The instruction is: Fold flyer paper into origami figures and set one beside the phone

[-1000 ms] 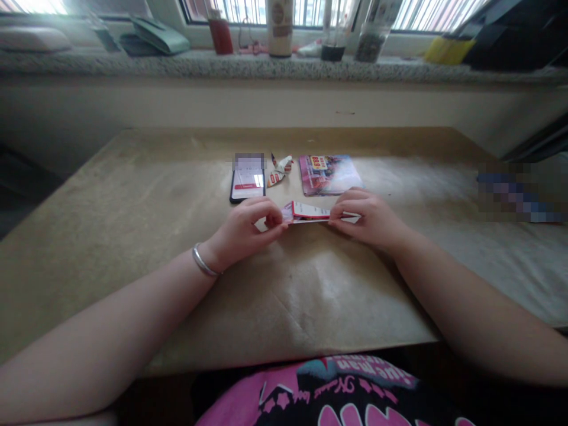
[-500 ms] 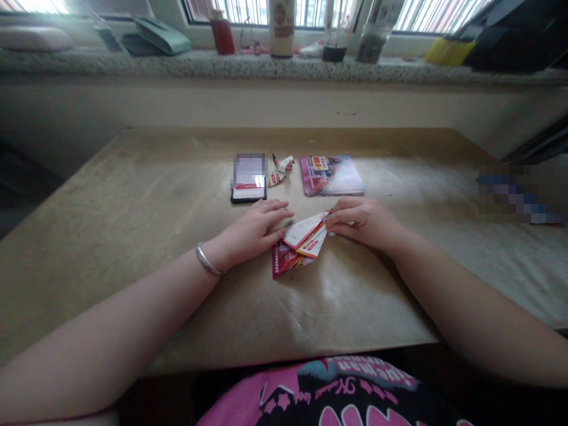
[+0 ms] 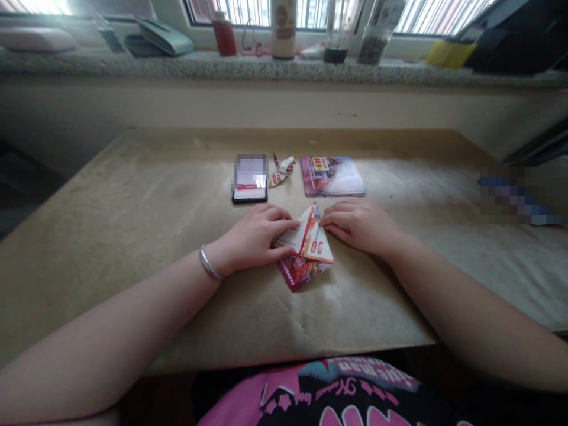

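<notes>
A partly folded piece of printed red-and-white paper [image 3: 308, 248] lies on the brown paper-covered table [image 3: 133, 225], its point aimed away from me. My left hand [image 3: 257, 236], with a silver bracelet on the wrist, rests on the paper's left side with fingers stretched over a flap. My right hand [image 3: 359, 225] lies flat to the right, fingertips touching the paper's upper right edge. Behind them sit a finished paper crane [image 3: 281, 168], a phone [image 3: 249, 180] and a stack of printed sheets [image 3: 332, 176].
A stone windowsill [image 3: 266, 68] at the back carries a red cup [image 3: 224, 35], bottles and jars, and a green pouch [image 3: 164, 35]. A blurred patch of items [image 3: 523, 195] lies at the table's right side. The table's near edge runs just above my pink shirt.
The paper went from being held up between both hands as a flat strip to lying on the table, turned with its point facing away. Both hands now press on it.
</notes>
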{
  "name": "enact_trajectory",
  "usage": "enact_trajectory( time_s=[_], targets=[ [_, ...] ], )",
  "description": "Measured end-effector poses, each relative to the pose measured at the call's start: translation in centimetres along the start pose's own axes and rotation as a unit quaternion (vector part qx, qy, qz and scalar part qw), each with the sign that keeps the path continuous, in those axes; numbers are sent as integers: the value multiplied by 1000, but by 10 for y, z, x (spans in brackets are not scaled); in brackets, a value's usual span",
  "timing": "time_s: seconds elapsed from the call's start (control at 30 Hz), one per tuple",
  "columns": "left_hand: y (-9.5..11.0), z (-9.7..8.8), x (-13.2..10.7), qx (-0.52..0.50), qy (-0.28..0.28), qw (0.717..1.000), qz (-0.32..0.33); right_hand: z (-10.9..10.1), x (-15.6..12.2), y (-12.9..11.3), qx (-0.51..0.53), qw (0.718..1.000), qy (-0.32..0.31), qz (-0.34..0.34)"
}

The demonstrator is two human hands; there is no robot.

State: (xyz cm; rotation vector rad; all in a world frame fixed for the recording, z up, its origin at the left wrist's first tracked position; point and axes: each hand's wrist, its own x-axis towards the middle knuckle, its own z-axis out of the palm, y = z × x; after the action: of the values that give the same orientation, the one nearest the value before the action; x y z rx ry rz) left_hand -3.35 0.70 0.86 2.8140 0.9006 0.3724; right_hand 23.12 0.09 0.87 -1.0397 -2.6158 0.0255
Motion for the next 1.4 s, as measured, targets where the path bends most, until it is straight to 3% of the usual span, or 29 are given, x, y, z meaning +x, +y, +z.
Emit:
enact_trajectory(
  time_s=[0.43, 0.7, 0.9, 1.13, 1.4],
  targets=[
    [5, 2, 0, 74, 14, 997, 19, 3, 1, -11, 123, 991, -21, 52],
    [10, 2, 1, 87, 6, 996, -14, 7, 0, -18, 99, 994, -28, 39],
    [12, -3, 1, 95, -1, 995, 11, 3, 0, -16, 101, 994, -30, 35],
    [9, -3, 1, 79, 17, 997, 9, 5, -1, -16, 167, 985, 42, 7],
    [7, -1, -1, 41, 47, 998, -27, 7, 0, -14, 113, 986, 86, 86]
  ],
)
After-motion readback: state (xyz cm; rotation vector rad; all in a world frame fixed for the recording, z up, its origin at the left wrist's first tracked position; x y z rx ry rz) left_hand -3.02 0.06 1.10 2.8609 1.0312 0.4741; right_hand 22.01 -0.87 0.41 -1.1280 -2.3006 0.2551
